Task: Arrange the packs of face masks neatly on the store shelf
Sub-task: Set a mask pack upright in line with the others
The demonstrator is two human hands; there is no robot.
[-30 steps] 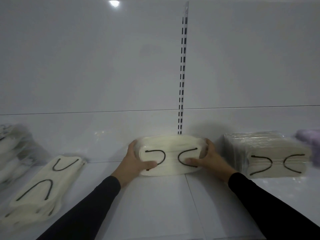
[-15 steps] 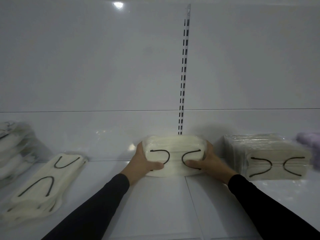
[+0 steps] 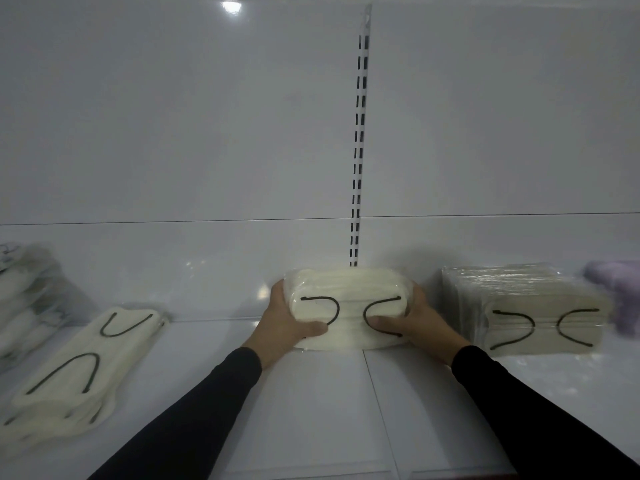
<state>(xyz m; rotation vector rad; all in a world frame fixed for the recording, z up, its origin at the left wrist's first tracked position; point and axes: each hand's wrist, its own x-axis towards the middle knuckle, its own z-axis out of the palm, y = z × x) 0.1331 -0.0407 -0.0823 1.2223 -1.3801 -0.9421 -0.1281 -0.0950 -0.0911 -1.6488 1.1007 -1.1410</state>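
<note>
Cream pack [image 3: 348, 308] sits mid-shelf [image 3: 311, 410] near the back edge; my left hand [image 3: 284, 322] and right hand [image 3: 420, 320] grip its ends. Placement underway; next, square it and release.

I see a cream pack of masks [image 3: 348, 306] with black ear loops standing on the white shelf [image 3: 311, 410], gripped at both ends. A beige pack [image 3: 540, 313] stands right of it; another cream pack [image 3: 86, 362] lies skewed at left.
</note>
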